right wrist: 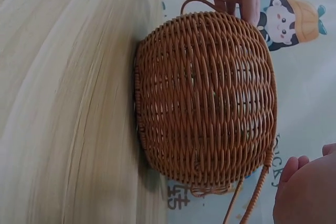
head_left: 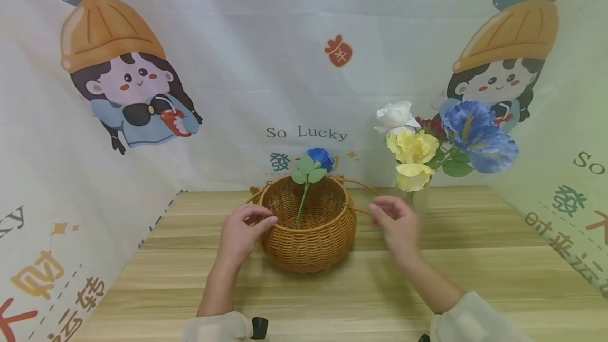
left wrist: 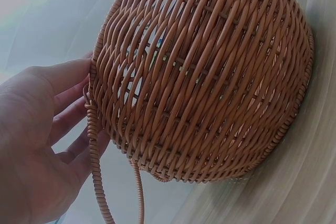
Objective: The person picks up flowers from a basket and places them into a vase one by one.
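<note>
A round brown wicker basket [head_left: 309, 249] stands on the wooden table. Inside it leans a blue rose [head_left: 321, 159] with green leaves, its bloom above the back rim. At the left of the rim, my left hand [head_left: 239, 234] holds the basket with thumb and fingers; the left wrist view shows the fingers passing behind the looped handle [left wrist: 96, 166]. My right hand [head_left: 396, 223] pinches the right loop handle [head_left: 363, 210], which sticks out sideways. In the right wrist view, that hand's fingertips are partly out of frame.
Right behind my right hand, a clear glass vase [head_left: 418, 202] holds white, yellow, red and blue flowers [head_left: 475, 133]. Printed cloth walls [head_left: 228, 67] with cartoon figures surround the wooden table [head_left: 190, 263] at the back and sides.
</note>
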`<action>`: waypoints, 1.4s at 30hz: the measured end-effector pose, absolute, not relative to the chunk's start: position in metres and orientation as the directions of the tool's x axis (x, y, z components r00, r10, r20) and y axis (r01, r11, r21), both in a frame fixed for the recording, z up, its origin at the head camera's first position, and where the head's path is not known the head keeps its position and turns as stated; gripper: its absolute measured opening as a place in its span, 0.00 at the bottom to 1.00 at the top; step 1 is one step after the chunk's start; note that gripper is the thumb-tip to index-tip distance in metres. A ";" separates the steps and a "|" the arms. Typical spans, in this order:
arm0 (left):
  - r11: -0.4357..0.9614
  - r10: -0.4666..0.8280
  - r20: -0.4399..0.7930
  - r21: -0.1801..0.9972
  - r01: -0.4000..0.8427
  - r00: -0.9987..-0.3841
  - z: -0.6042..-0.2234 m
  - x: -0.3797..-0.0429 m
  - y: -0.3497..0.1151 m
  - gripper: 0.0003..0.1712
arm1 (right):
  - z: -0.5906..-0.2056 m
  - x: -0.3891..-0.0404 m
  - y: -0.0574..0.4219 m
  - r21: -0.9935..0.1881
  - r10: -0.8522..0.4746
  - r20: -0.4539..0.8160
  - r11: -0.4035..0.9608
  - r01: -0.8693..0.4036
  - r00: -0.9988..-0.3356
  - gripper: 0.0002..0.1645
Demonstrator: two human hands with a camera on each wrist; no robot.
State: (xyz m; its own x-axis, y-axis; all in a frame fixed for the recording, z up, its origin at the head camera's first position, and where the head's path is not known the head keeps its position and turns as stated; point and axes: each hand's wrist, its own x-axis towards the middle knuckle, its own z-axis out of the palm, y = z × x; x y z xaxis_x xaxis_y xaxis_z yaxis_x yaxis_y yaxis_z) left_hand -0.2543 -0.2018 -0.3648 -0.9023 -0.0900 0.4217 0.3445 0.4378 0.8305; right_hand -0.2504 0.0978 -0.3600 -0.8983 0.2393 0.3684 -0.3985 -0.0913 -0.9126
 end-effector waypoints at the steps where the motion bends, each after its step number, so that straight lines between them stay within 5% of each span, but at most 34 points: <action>1: 0.437 -0.089 0.420 0.831 0.344 -0.903 -0.365 -0.254 -0.202 0.09 | -0.360 -0.251 0.095 -0.907 0.233 0.384 -0.084 -0.412 -0.893 0.09; 15: 0.423 -0.084 0.409 0.840 0.339 -0.909 -0.364 -0.254 -0.202 0.11 | -0.339 -0.266 0.054 -0.848 0.120 0.527 0.002 -0.530 -0.842 0.22; 23: 0.436 -0.088 0.404 0.837 0.329 -0.911 -0.363 -0.254 -0.202 0.10 | -0.323 -0.276 0.028 -0.892 0.062 0.434 -0.111 -0.439 -0.899 0.22; 42: 0.447 -0.062 0.434 0.817 0.364 -0.899 -0.364 -0.255 -0.202 0.12 | -0.321 -0.314 -0.021 -0.993 0.004 0.048 -0.109 -0.048 -0.999 0.24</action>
State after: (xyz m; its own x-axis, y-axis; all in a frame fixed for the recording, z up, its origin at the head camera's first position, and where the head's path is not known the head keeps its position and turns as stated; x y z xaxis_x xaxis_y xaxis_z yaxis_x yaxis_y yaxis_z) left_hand -0.2549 -0.2022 -0.3637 -0.8989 -0.0617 0.4338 0.3637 0.4470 0.8172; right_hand -0.3142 -0.0215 -0.3210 -0.9988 0.0035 0.0479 -0.0480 -0.1092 -0.9929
